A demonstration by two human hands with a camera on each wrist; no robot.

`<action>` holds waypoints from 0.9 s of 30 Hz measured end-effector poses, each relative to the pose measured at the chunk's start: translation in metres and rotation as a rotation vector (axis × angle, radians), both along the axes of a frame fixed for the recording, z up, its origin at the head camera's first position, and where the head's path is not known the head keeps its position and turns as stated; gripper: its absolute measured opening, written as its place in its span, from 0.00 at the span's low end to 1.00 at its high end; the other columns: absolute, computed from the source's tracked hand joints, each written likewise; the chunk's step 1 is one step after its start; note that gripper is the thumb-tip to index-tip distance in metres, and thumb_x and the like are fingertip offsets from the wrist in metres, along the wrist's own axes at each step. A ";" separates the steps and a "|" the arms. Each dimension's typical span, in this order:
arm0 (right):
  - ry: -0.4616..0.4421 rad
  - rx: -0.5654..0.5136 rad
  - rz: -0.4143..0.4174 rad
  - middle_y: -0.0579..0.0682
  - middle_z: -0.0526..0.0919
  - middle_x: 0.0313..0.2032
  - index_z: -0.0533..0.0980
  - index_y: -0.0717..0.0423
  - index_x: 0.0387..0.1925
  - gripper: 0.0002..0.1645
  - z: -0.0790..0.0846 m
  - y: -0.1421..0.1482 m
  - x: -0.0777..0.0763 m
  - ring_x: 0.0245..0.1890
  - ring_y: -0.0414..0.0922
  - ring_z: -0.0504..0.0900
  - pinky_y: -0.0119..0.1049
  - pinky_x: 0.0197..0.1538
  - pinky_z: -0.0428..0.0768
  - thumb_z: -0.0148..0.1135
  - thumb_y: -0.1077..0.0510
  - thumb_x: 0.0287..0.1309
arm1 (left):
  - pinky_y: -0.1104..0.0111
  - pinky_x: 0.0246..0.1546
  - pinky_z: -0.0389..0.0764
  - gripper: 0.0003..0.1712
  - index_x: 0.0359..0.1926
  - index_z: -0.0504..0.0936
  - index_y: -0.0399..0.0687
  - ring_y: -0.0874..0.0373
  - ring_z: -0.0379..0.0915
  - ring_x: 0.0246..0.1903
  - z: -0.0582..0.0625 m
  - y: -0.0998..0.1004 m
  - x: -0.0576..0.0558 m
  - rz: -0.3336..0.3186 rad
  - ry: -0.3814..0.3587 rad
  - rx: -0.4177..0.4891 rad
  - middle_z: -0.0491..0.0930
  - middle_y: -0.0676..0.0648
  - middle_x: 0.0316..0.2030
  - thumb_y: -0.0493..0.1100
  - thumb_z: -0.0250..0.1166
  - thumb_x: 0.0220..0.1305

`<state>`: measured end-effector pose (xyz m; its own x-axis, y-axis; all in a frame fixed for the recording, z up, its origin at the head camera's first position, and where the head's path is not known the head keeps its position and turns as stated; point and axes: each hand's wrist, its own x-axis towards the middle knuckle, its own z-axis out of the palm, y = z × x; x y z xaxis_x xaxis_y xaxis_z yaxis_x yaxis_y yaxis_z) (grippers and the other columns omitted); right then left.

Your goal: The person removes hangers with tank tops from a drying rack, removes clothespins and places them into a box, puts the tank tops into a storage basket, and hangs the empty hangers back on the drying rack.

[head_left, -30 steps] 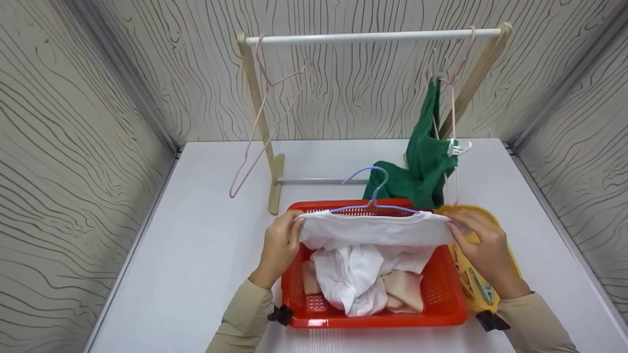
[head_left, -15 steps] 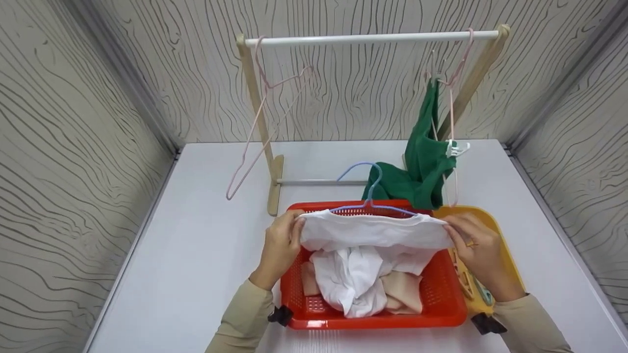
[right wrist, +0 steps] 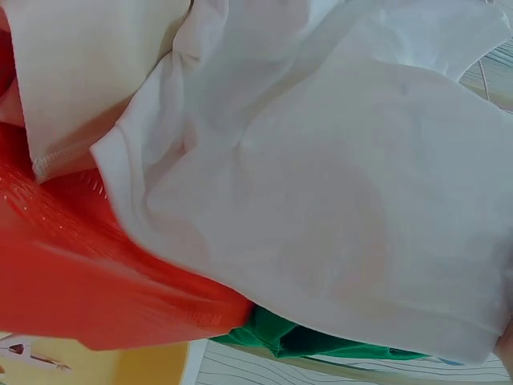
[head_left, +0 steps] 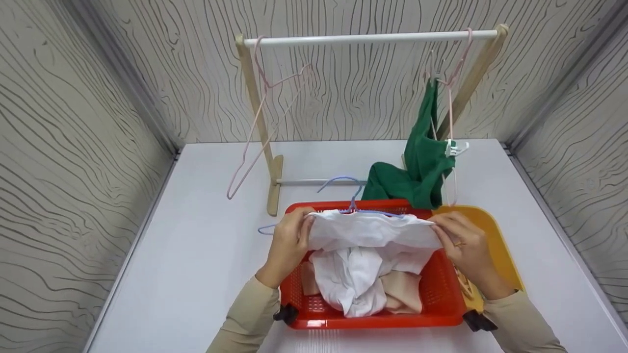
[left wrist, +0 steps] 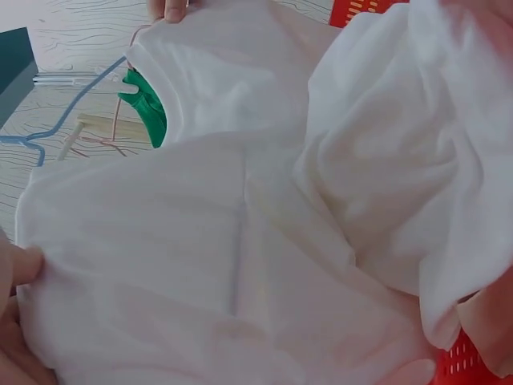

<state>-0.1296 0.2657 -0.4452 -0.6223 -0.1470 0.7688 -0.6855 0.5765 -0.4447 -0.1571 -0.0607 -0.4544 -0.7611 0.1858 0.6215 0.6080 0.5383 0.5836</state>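
A white shirt (head_left: 375, 230) is stretched between both hands over the red basket (head_left: 373, 322). The left hand (head_left: 287, 242) pinches one shoulder between thumb and fingers. At the other shoulder the right hand (head_left: 466, 247) pinches the cloth in the same way. Behind the shirt is a blue hanger (head_left: 353, 196), its hook rising above the neckline. One looped end of the hanger pokes out left of the left hand; the shirt hides most of the rest. In the left wrist view, the shirt's round neckline (left wrist: 164, 96) faces the blue hook (left wrist: 68, 112).
A wooden rack with a white bar (head_left: 373, 37) stands behind. It carries a pink hanger (head_left: 267, 88) and, at right, a green garment (head_left: 424, 157) held by a white clip (head_left: 456, 148). Beige cloth (head_left: 402, 292) lies in the basket. A yellow tray (head_left: 490, 235) with clothespins stands right.
The blue hanger has slid left, and its left end now shows beyond the left hand. Both hands have come closer together, still pinching the shirt's shoulders.
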 end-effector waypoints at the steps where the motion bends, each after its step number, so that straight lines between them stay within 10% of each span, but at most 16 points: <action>1: -0.002 -0.005 -0.002 0.60 0.82 0.31 0.82 0.70 0.34 0.23 0.000 0.000 0.000 0.43 0.22 0.77 0.12 0.53 0.72 0.67 0.86 0.29 | 0.62 0.42 0.83 0.04 0.41 0.77 0.39 0.53 0.80 0.37 0.000 0.000 0.000 0.001 0.001 0.001 0.83 0.44 0.34 0.35 0.59 0.66; 27: -0.089 0.009 -0.304 0.62 0.84 0.34 0.81 0.70 0.35 0.15 -0.005 0.031 0.010 0.43 0.19 0.77 0.10 0.50 0.68 0.66 0.80 0.41 | 0.62 0.39 0.83 0.03 0.39 0.76 0.36 0.54 0.79 0.35 -0.001 -0.009 -0.005 0.010 0.016 0.063 0.83 0.43 0.33 0.32 0.57 0.66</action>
<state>-0.1201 0.2963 -0.4503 -0.7039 0.0498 0.7086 -0.4393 0.7534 -0.4893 -0.1623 -0.0694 -0.4559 -0.7528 0.1385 0.6435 0.6122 0.5065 0.6071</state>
